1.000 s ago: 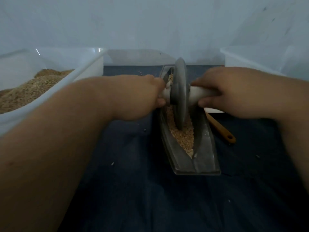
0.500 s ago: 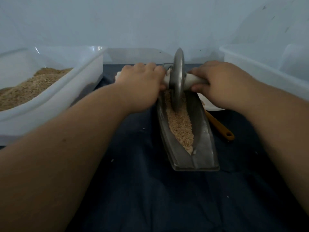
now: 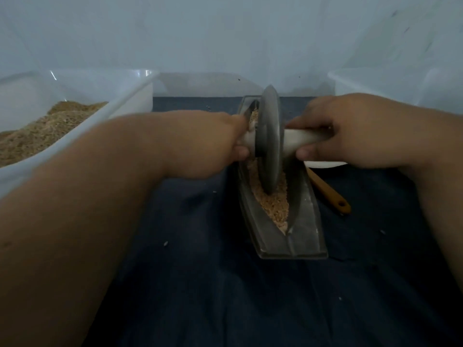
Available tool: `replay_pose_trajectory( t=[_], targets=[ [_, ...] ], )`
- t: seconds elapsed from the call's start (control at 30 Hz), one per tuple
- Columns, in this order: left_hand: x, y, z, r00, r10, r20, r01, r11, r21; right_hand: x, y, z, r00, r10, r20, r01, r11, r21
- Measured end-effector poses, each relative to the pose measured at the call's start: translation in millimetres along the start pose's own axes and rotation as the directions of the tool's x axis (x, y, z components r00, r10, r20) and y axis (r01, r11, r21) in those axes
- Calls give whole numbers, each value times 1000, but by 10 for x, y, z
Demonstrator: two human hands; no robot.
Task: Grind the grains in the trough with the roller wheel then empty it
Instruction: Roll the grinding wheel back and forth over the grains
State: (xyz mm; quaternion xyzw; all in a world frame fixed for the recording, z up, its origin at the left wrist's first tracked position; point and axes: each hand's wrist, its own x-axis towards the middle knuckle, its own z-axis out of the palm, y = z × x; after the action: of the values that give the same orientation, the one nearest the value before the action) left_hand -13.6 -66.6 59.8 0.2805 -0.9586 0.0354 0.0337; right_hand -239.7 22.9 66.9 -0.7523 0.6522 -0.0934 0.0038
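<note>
A grey metal roller wheel [image 3: 270, 139] stands upright in the long boat-shaped trough [image 3: 304, 236] on the dark cloth. Its lower edge sits in the tan crushed grains [image 3: 275, 206] around the middle of the trough. A white axle handle [image 3: 307, 141] runs through the wheel. My left hand [image 3: 208, 144] grips the handle on the wheel's left side. My right hand [image 3: 350, 131] grips it on the right, thumb underneath. The left end of the handle is hidden in my fist.
A white bin [image 3: 120, 96] holding ground grain [image 3: 42, 131] stands at the left. Another white bin [image 3: 400, 83] stands at the back right. A wooden-handled tool [image 3: 330, 196] and a white dish [image 3: 325, 164] lie right of the trough. Stray grains dot the cloth.
The wheel went to the trough's far end half a second ago and has now rolled back toward me to the middle. Both hands kept their grip on the handle.
</note>
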Motion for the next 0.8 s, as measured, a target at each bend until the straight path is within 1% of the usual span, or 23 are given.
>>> replay_pose_trajectory(
  t=[0.1,0.17,0.23,0.3,0.37,0.47,0.53,0.57,0.67,0.73,0.8],
  targets=[
    [-195,112,-177,991,28,133,-25,999,-25,-154,-72,-133,991,-100,85,94,993,72],
    [-251,127,-228,985,31,171,-27,999,-25,-190,-101,-171,986,-136,101,127,988,91],
    [-238,110,-222,985,26,168,-22,999,-29,-195,-111,-185,986,-127,110,114,987,115],
    [-152,71,-158,992,15,128,-14,1000,-10,-176,-87,-160,990,-88,106,75,989,127],
    [-15,4,-45,999,0,40,0,1000,-4,-102,-20,-65,998,-33,58,27,993,112],
    [189,-98,134,992,-31,-122,33,999,15,90,45,110,996,38,-80,-35,999,35],
    [303,-157,225,968,-50,-247,67,996,61,212,63,214,978,54,-203,-58,998,-18],
    [351,-175,263,956,-71,-283,99,992,84,256,70,256,965,61,-254,-69,997,-24],
    [423,-199,338,935,-108,-337,150,983,102,312,77,330,941,81,-329,-95,995,-28],
    [405,-209,358,934,-89,-347,133,985,106,303,75,341,941,77,-329,-92,995,-28],
    [330,-203,324,951,-66,-302,99,990,96,258,59,294,954,74,-291,-81,997,-12]
  ],
)
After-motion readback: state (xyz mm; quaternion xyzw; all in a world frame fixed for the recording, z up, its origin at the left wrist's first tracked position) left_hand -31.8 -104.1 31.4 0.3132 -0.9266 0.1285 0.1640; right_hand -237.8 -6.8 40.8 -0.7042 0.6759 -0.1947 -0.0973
